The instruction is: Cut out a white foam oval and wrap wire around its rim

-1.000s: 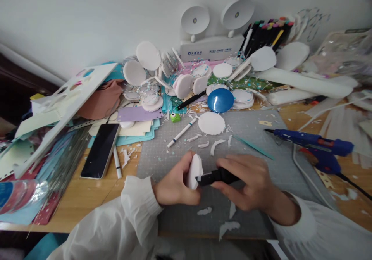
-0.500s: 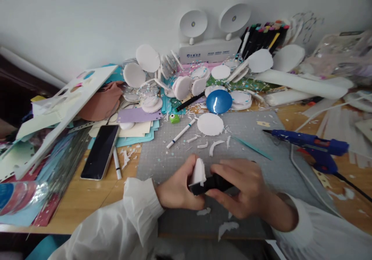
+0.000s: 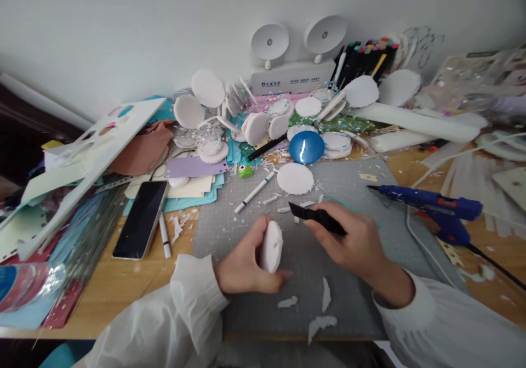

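Observation:
My left hand (image 3: 250, 264) grips a thick white foam disc (image 3: 272, 246) on edge, its rim rough, above the grey cutting mat (image 3: 299, 280). A black craft knife (image 3: 324, 219) is in my right hand (image 3: 355, 242), the blade pointing left, up and to the right of the disc and apart from it. Beyond the hands, a flat white disc (image 3: 295, 179) lies on the mat below a shiny blue oval (image 3: 306, 147). White foam shavings (image 3: 322, 324) are scattered near both hands.
On the right lies a blue glue gun (image 3: 435, 201) with its cable. A phone (image 3: 140, 220) and white marker (image 3: 165, 235) lie left of the mat. Behind are piled white discs (image 3: 208, 88), a twin-head lamp (image 3: 292, 77) and foam rolls (image 3: 423, 120).
The knife in my right hand has moved off the disc, up and to the right. My left hand has turned the disc, showing more of its face. A shaving now lies on the mat.

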`<state>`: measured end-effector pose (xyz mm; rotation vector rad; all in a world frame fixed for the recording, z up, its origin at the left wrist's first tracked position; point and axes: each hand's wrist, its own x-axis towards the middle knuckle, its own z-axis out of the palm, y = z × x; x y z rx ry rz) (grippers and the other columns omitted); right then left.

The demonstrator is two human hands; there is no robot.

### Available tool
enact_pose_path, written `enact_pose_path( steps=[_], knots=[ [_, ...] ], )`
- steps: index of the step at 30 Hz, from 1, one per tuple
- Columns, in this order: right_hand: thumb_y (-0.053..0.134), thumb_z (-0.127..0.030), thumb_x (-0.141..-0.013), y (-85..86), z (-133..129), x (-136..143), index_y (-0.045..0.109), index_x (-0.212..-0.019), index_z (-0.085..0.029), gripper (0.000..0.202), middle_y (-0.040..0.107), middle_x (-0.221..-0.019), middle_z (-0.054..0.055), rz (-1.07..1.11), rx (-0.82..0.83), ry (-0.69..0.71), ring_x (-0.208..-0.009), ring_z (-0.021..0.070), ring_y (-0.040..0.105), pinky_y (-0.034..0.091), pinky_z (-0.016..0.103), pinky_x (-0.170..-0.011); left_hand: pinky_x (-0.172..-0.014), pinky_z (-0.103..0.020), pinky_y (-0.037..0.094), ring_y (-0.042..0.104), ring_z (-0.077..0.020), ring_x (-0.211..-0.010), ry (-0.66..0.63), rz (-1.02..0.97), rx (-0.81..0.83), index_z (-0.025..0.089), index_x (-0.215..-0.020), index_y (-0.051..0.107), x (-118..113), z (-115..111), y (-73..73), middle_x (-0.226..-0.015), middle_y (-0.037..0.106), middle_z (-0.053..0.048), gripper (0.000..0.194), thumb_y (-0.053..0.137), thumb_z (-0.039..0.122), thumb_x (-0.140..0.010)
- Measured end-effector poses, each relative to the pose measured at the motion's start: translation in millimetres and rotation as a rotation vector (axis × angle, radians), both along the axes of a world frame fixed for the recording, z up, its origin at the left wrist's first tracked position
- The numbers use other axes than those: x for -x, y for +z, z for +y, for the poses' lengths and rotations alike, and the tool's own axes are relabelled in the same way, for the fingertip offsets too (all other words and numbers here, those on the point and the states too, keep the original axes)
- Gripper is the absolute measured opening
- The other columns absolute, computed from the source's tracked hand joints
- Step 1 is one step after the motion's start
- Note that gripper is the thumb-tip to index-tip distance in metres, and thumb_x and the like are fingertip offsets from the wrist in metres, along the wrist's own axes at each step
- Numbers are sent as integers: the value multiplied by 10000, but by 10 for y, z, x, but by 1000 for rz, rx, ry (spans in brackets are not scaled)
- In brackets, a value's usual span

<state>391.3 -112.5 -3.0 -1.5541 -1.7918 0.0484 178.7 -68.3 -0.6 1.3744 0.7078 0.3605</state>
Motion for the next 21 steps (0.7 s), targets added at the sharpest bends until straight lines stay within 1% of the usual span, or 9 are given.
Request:
enact_pose_path(
  steps=[3,5,7,8,11,13,16,19,21],
  knots=[
    [611,-422,-833,43,-20,57,593,-870,-193,233,661,-697,7,2,28,28,-584,158,635,444,260,-546,-569,-212,351,457,-107,-657,132,183,-257,210,-966,384,2,60,28,-760,466,55,502,730,244,-604],
    [640,-426,-800,56,-52,90,589,-939,-191,278,668,-722,4,18,22,106,-594,151,638,451,256,-568,-586,-234,369,509,-141,-685,173,297,-436,205,-1024,411,19,94,14,-787,518,37,543,738,235,-591],
    [639,-389,-814,48,-89,121,584,-1040,-190,306,667,-719,-6,12,1,201,-592,140,632,444,251,-577,-610,-260,397,560,-175,-721,158,357,-561,205,-1099,429,40,114,-17,-840,571,10,591,742,246,-599],
    [629,-349,-834,39,-106,135,580,-1067,-197,282,662,-705,-16,1,-15,239,-587,135,627,436,250,-579,-637,-278,419,585,-196,-761,141,371,-612,208,-1135,434,50,118,-33,-885,596,-8,614,744,256,-608],
    [585,-192,-872,-1,-132,154,589,-1005,-222,137,664,-685,-29,-20,-67,281,-592,126,627,424,248,-607,-784,-349,473,621,-260,-953,76,350,-728,218,-1206,440,65,111,-64,-1078,621,-65,653,746,268,-631],
    [563,-123,-857,-26,-119,133,589,-918,-225,121,659,-662,-34,-19,-99,230,-580,122,624,419,242,-607,-859,-379,474,604,-282,-1041,35,319,-776,217,-1232,445,62,104,-61,-1151,602,-86,677,744,240,-625],
    [583,-118,-792,-58,-56,57,585,-870,-221,129,661,-660,-30,-30,-102,30,-556,135,627,412,241,-567,-826,-367,493,598,-264,-1001,-11,292,-824,232,-1305,436,54,111,-45,-1116,577,-86,738,753,235,-638],
    [609,-162,-747,-83,18,-13,585,-926,-208,186,700,-728,0,-66,-48,-224,-572,182,659,400,259,-516,-866,-387,496,575,-272,-1040,-14,260,-856,248,-1415,335,61,138,-62,-1169,543,-113,890,799,341,-661],
    [607,-178,-750,-94,44,-34,591,-957,-206,209,714,-742,6,-98,-17,-300,-561,202,665,388,271,-495,-943,-432,471,548,-300,-1120,12,259,-850,238,-1449,259,76,155,-97,-1249,523,-142,1010,831,405,-633]
  ],
)
